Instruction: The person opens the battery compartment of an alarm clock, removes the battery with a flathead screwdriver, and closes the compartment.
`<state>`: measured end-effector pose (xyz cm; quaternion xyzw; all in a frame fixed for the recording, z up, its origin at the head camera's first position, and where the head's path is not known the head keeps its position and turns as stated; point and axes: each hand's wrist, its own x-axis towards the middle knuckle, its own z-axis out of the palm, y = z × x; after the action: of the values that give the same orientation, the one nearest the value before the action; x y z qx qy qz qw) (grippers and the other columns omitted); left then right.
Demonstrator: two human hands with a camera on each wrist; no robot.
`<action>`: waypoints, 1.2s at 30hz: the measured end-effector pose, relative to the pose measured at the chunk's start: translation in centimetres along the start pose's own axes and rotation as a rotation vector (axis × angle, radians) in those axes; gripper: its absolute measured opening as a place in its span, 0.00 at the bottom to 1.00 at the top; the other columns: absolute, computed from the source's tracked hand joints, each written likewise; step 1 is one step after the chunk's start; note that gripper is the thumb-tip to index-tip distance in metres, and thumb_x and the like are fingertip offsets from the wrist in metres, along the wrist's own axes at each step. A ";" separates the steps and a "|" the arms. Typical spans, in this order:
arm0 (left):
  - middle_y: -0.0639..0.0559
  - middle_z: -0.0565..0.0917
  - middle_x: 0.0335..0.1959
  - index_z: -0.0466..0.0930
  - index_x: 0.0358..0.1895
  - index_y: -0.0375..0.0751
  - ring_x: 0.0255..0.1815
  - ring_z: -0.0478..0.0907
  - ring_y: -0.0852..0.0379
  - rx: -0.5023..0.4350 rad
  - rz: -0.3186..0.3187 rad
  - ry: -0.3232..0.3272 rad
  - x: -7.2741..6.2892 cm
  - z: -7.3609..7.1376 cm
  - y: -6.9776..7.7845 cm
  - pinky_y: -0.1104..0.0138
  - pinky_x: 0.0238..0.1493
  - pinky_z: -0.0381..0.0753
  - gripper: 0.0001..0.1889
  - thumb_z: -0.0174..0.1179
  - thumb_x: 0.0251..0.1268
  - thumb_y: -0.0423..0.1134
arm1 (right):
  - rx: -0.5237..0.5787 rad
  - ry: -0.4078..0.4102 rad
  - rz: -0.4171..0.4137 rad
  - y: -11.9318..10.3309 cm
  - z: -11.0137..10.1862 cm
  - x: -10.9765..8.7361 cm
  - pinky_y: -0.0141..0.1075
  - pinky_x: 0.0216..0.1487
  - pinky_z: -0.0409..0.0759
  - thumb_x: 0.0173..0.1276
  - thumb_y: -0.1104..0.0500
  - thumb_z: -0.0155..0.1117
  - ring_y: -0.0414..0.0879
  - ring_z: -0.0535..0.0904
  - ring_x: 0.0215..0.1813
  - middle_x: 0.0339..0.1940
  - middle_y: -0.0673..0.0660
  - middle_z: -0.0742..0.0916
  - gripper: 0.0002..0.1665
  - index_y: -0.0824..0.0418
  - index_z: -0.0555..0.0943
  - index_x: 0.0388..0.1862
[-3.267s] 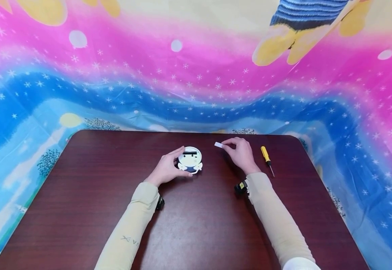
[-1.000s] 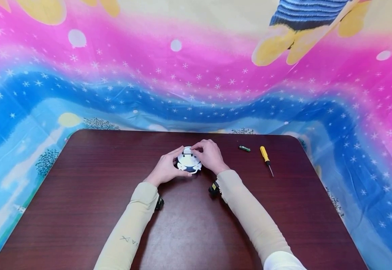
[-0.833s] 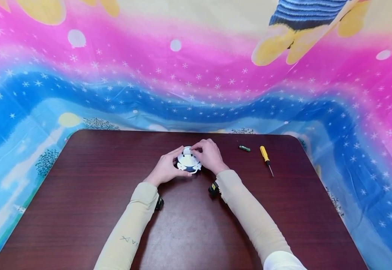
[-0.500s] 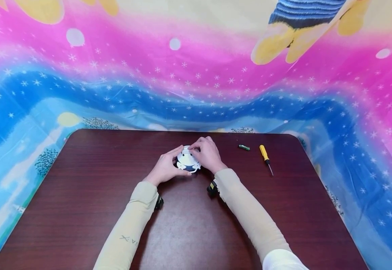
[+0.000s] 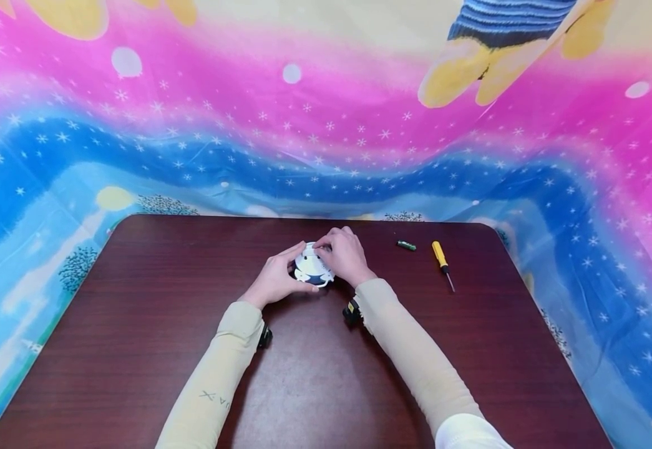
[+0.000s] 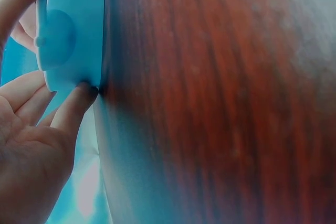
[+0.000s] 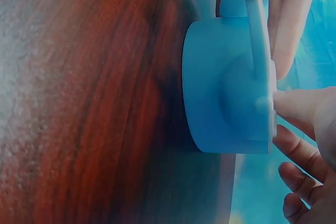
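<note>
A small round alarm clock (image 5: 313, 272) stands with its white back showing in the head view. My left hand (image 5: 274, 279) grips it from the left, fingers at the far rim and thumb at the near side. My right hand (image 5: 349, 259) has thumb and index finger on a white battery cover (image 5: 309, 249), which lies over the slot at the top of the back and is partly hidden by those fingers. In the right wrist view the thumb (image 7: 296, 103) meets the clock's back, while the clock body (image 7: 210, 87) is tinted blue, with its side handle (image 7: 257, 40) visible.
A green battery (image 5: 407, 245) lies to the right of my hands on the dark wooden table (image 5: 191, 299). Beyond it is a yellow-handled screwdriver (image 5: 440, 257), its tip toward me. A patterned cloth backdrop (image 5: 303, 143) hangs behind the table's far edge.
My right hand has brought the white cover leftward onto the clock's back, over the dark slot. The green battery has come into view where that hand was. My left hand keeps its grip.
</note>
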<state>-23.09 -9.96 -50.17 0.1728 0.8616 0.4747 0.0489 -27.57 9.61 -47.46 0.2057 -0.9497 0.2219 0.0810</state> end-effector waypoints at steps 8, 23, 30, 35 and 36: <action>0.45 0.63 0.78 0.61 0.78 0.33 0.71 0.70 0.53 -0.015 0.011 0.004 -0.1 0.1 0.0 0.63 0.63 0.75 0.58 0.85 0.43 0.46 | -0.025 -0.023 0.012 -0.2 -0.2 0.1 0.44 0.47 0.74 0.69 0.54 0.72 0.48 0.73 0.44 0.39 0.48 0.86 0.06 0.49 0.93 0.42; 0.46 0.63 0.79 0.61 0.78 0.36 0.71 0.69 0.55 -0.036 0.006 -0.001 0.0 0.1 -0.1 0.65 0.63 0.75 0.58 0.85 0.42 0.47 | 0.065 -0.061 0.070 0.1 -0.1 0.3 0.41 0.47 0.74 0.71 0.55 0.71 0.48 0.73 0.46 0.39 0.49 0.84 0.06 0.50 0.93 0.41; 0.45 0.63 0.79 0.61 0.78 0.35 0.71 0.69 0.55 -0.032 0.003 -0.002 0.0 0.1 0.0 0.64 0.63 0.75 0.58 0.85 0.42 0.47 | 0.097 -0.086 0.124 0.1 -0.2 0.3 0.42 0.49 0.75 0.71 0.54 0.70 0.48 0.72 0.50 0.43 0.49 0.85 0.07 0.50 0.93 0.43; 0.43 0.63 0.78 0.61 0.78 0.34 0.71 0.69 0.53 -0.037 0.012 0.003 0.0 0.1 -0.1 0.63 0.63 0.75 0.58 0.85 0.43 0.46 | 0.108 -0.097 0.129 0.1 -0.2 0.4 0.41 0.48 0.75 0.71 0.54 0.70 0.48 0.71 0.50 0.43 0.49 0.84 0.08 0.50 0.93 0.44; 0.43 0.63 0.78 0.61 0.78 0.34 0.71 0.69 0.53 -0.037 0.015 0.005 0.0 0.1 -0.1 0.63 0.63 0.75 0.58 0.85 0.43 0.46 | 0.109 -0.100 0.129 0.1 -0.1 0.4 0.41 0.48 0.74 0.72 0.54 0.70 0.48 0.71 0.50 0.43 0.49 0.84 0.08 0.50 0.93 0.44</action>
<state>-23.11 -9.97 -50.31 0.1770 0.8515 0.4913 0.0463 -27.95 9.61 -47.27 0.1592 -0.9504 0.2672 0.0076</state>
